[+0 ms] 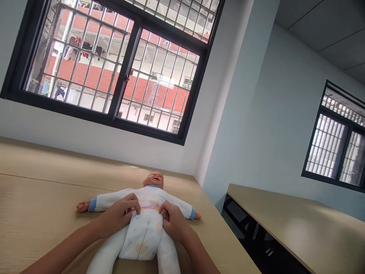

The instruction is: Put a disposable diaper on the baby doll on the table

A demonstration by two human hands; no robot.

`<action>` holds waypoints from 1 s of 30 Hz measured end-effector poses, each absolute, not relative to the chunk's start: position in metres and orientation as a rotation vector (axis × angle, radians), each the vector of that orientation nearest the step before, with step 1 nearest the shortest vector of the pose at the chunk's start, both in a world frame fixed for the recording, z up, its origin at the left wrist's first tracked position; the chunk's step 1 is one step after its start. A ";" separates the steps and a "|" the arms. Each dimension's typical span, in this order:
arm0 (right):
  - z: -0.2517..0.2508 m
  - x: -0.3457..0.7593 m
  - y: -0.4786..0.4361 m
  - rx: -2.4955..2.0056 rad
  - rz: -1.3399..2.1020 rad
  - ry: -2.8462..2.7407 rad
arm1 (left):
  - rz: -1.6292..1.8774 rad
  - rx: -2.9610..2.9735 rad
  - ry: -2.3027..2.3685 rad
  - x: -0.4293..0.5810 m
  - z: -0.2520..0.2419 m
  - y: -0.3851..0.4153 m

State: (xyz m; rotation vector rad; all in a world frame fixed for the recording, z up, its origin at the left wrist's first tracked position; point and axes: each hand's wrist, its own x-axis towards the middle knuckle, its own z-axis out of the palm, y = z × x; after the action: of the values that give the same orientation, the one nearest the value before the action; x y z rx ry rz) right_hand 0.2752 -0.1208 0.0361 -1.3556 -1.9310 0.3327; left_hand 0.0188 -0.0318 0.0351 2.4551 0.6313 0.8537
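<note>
A baby doll (142,224) in a white sleepsuit with blue cuffs lies on its back on a light wooden table (37,201), arms spread, head towards the window. My left hand (121,215) rests on the doll's left side at the waist, fingers curled and pinching the cloth near a pink band. My right hand (172,220) sits on the other side of the waist, fingers also bent onto the fabric. The doll's legs point towards me.
A large barred window (114,64) fills the wall behind the table. A second wooden table (299,224) stands to the right, across a dark gap. A smaller barred window (336,148) is on the right wall.
</note>
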 end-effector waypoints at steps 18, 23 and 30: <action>0.050 0.288 -0.117 -1.411 0.195 -1.980 | 0.934 2.941 0.579 0.030 0.035 -0.035; 0.055 0.294 -0.124 -1.387 0.287 -1.953 | 0.866 3.010 0.459 0.027 0.037 -0.036; 0.044 0.281 -0.120 -1.346 0.194 -1.974 | 0.880 2.965 0.626 0.039 0.025 -0.026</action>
State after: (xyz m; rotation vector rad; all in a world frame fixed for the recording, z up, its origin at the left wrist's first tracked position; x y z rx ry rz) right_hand 0.2811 -0.1197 0.0438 -1.3462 -1.9744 0.1941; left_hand 0.0385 -0.0256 0.0251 2.9651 0.6261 0.8797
